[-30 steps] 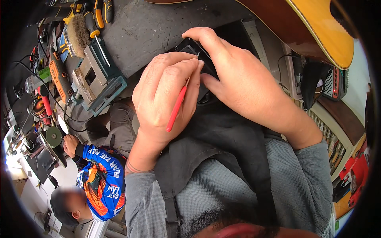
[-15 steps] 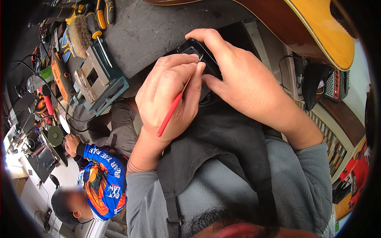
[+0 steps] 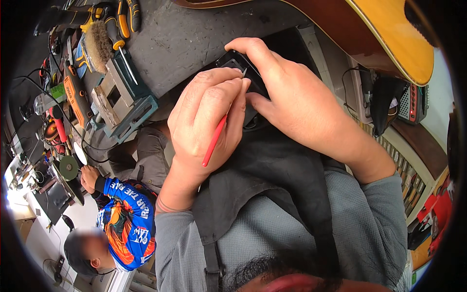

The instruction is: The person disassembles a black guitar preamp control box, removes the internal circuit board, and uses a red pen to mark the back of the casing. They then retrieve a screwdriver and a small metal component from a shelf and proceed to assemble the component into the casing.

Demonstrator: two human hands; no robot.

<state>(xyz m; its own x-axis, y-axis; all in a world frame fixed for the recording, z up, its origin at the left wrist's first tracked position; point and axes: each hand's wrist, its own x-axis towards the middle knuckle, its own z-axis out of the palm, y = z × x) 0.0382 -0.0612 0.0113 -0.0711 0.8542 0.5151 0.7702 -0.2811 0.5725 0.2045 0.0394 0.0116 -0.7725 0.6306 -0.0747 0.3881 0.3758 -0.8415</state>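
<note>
My left hand (image 3: 202, 114) is closed in a pinch round a slim tool with a red handle (image 3: 214, 141) and a thin pointed grey tip. That tip shows just past my fingertips, over a black flat object (image 3: 235, 61) with a raised rim, perhaps a case or device. Gripping this object from the right is my right hand (image 3: 304, 97), its index finger along the far edge and its thumb on the near side. My hands cover much of the object, so its exact kind and the spot under the tip cannot be made out.
A yellow guitar body (image 3: 389, 39) lies at the upper right. On the dark bench (image 3: 189, 29) at left are a vise (image 3: 127, 97), a brush (image 3: 97, 46), an orange rotary tool (image 3: 77, 97) and cables. A co-worker in a blue shirt (image 3: 127, 219) sits at lower left.
The red handle's rear end has swung a little to the right, so the tool stands steeper. My left hand has turned slightly with it; my right hand keeps its hold, nearly unmoved.
</note>
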